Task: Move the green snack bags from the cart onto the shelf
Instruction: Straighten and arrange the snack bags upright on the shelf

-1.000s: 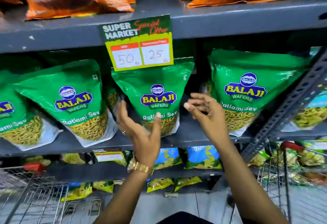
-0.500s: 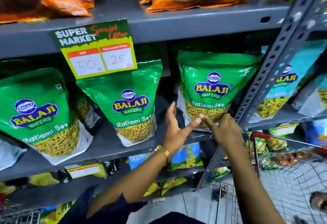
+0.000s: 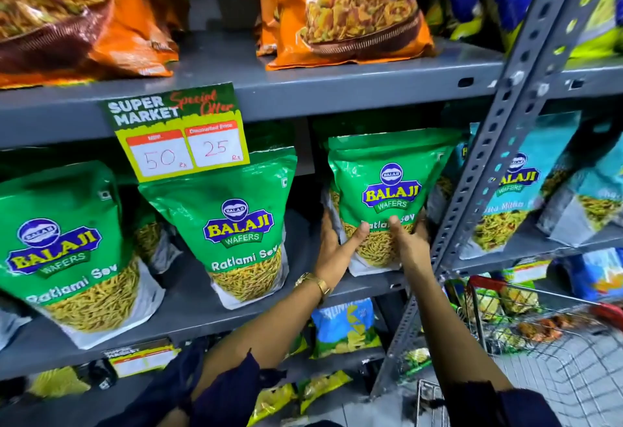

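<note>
Three green Balaji snack bags stand on the grey middle shelf [image 3: 188, 308]: one at the left [image 3: 64, 251], one in the middle [image 3: 236, 227], one at the right [image 3: 387, 187]. Both hands hold the right bag's lower part. My left hand [image 3: 333, 251], with a gold watch at the wrist, grips its left side, thumb across the front. My right hand [image 3: 409, 244] grips its right side, thumb on the front too. More green bags show behind the front row. The wire cart [image 3: 539, 318] with a red rim is at the lower right.
A perforated grey upright [image 3: 488, 163] rises just right of the held bag. Orange snack bags [image 3: 347, 8] fill the shelf above, teal bags [image 3: 515, 190] the bay to the right. A price sign [image 3: 178, 130] hangs from the upper shelf edge. Blue and yellow packs sit on lower shelves.
Both hands moved right from the middle bag to the right bag and closed on its lower sides. The view shifted right, bringing the cart into sight.
</note>
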